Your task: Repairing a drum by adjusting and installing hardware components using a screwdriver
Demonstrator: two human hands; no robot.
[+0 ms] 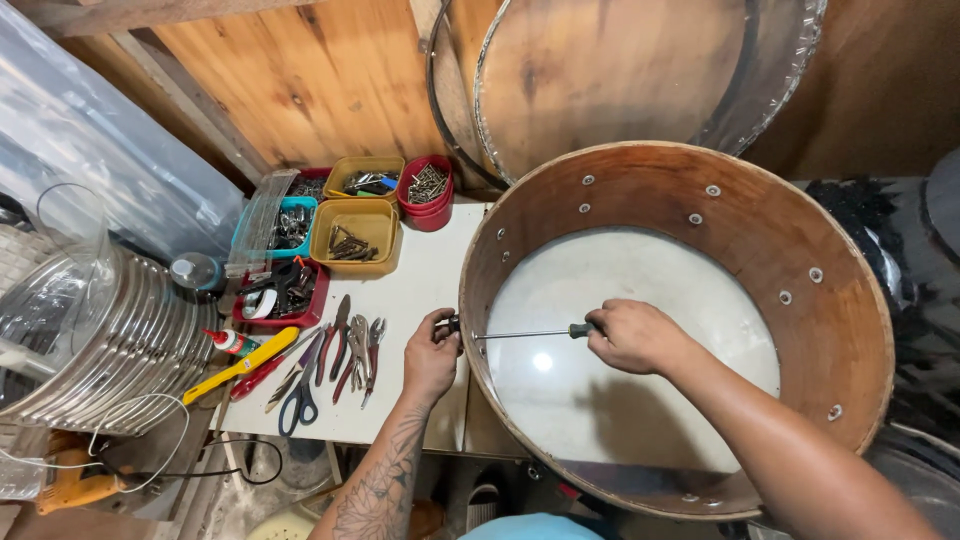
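Note:
A large round wooden drum shell [800, 230] lies open side up on a white table [420, 290], its pale skin showing inside. My right hand [632, 335] reaches inside the shell and grips the dark handle of a long screwdriver [525, 334]. The shaft runs left to the shell's inner wall. My left hand [432, 352] is outside the shell at its left rim, with fingers pinched on a small dark fitting where the screwdriver tip meets the wall. Small metal bolts dot the inner wall.
Pliers, cutters and scissors [335, 365] lie left of my left hand. Yellow, red and teal trays of screws [355, 235] stand at the table's back. Stacked metal hoops [110, 340] sit at far left. Another drum frame [620, 70] leans on the wooden wall behind.

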